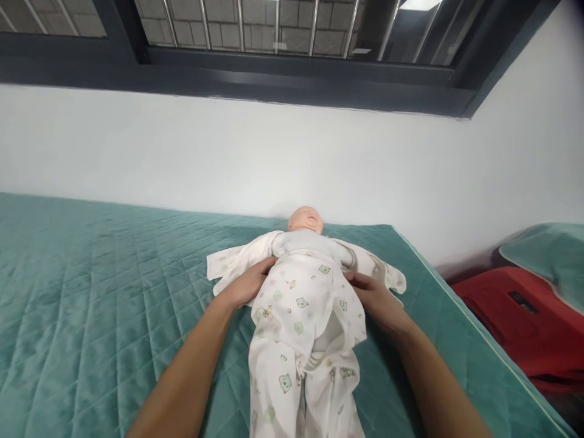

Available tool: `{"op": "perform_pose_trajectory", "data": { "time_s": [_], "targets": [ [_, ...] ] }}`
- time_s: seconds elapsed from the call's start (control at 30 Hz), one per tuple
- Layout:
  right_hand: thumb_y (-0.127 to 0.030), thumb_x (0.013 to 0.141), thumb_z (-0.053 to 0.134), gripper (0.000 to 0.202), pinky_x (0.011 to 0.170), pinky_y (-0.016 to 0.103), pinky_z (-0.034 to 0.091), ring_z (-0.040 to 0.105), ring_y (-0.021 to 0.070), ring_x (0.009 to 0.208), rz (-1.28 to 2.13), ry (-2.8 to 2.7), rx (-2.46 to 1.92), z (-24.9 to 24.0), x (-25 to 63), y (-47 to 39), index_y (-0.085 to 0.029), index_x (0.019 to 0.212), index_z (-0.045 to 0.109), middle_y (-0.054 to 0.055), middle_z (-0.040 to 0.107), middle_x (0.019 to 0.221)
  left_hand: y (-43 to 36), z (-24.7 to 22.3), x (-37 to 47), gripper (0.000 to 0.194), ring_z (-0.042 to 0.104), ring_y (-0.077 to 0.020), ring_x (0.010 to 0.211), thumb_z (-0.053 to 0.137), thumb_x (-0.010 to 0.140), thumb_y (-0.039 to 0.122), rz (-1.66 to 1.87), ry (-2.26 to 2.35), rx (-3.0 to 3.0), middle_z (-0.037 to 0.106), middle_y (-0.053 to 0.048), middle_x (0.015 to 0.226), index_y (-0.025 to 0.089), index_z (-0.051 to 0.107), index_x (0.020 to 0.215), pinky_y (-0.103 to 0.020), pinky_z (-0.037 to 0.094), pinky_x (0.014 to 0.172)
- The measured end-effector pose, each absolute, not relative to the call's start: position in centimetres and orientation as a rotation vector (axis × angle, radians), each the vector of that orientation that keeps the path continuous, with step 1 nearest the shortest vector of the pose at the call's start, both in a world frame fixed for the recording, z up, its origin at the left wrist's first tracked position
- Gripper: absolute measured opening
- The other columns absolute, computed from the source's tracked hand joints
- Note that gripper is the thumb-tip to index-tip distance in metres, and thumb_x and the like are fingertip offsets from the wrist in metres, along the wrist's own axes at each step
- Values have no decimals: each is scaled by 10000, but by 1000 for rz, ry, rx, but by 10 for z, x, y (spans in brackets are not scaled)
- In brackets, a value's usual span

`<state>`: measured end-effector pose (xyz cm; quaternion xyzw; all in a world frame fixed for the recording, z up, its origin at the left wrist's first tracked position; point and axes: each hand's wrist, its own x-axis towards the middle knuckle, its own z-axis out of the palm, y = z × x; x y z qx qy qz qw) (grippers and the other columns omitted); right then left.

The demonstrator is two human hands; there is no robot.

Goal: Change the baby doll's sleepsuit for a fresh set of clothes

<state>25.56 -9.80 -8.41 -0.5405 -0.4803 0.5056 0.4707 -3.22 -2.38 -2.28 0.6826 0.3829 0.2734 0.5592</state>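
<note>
A baby doll [306,219] lies on its back on a green quilted cover [114,292], its head near the wall. It wears white printed clothes [298,298]; the top is spread out at both sides, with the sleeves stretched outward. My left hand [253,281] is at the left side of the doll's waist, fingertips tucked against the cloth. On the right side, my right hand [371,295] touches the edge of the printed cloth with its fingers. What either hand grips, if anything, is hidden.
Behind the doll stands a white wall [182,152] below a dark window frame [296,82] with metal bars. The cover's edge runs down the right side, and beyond it is a red object [515,316] with green cloth [547,249] over it.
</note>
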Motion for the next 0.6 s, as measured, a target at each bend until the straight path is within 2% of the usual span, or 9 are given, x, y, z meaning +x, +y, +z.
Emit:
{"op": "perform_pose_trajectory", "data": {
  "time_s": [0.17, 0.4, 0.47, 0.6],
  "targets": [
    [-341, 677, 744, 271, 596, 290, 446, 580, 173, 681, 1284, -1098, -1303, -85, 244, -87, -238, 922, 693, 9, 682, 804, -28, -31, -32, 407, 576, -221, 1031, 587, 730, 224, 651, 921, 1492, 675, -28, 1111, 237, 628, 1135, -292, 465, 848],
    [-381, 675, 724, 231, 626, 337, 459, 607, 247, 751, 1193, -1130, -1374, -85, 242, -85, -277, 880, 699, 5, 678, 738, -25, -33, -22, 362, 611, -209, 884, 604, 705, 213, 688, 901, 1356, 696, -36, 972, 197, 656, 1063, -304, 475, 771],
    [-377, 689, 712, 218, 622, 318, 452, 596, 221, 738, 1163, -1145, -1343, -83, 242, -85, -273, 878, 683, -3, 673, 759, -26, -31, -18, 328, 620, -199, 842, 607, 712, 229, 723, 908, 1273, 699, -38, 943, 182, 664, 1031, -301, 474, 755],
    [-375, 702, 705, 220, 526, 248, 389, 527, 133, 589, 1247, -987, -1227, -79, 241, -76, -247, 858, 616, -33, 618, 698, -27, -31, -14, 323, 614, -169, 712, 651, 707, 297, 788, 925, 1135, 696, -43, 821, 144, 664, 990, -282, 466, 669]
  ]
}}
